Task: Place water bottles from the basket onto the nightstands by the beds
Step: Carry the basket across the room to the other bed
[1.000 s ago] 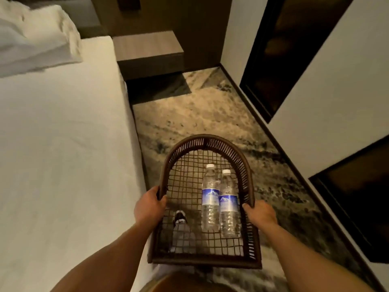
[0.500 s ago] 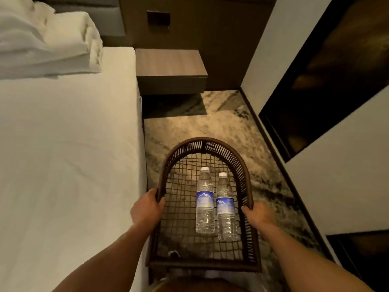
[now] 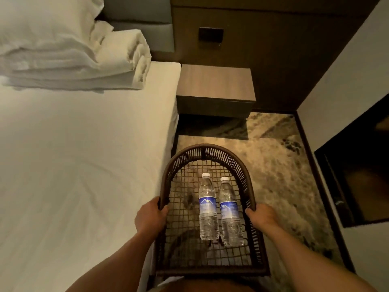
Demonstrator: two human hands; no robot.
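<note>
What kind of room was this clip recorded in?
Most likely a hotel bedroom. A bed with plain white sheets and folded white bedding, a wall-mounted wooden nightstand beside it, and a woven basket carrying two identical water bottles suggest housekeeping.

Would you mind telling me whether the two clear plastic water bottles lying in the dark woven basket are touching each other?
Cannot tell. In the head view the left bottle and right bottle lie side by side; neither contact nor gap shows plainly.

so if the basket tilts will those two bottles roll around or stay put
The two bottles lie flat on the basket mesh, so they would likely roll sideways. They look full and sealed, so probably fairly heavy and stiff. The raised rim should likely stop them.
</note>
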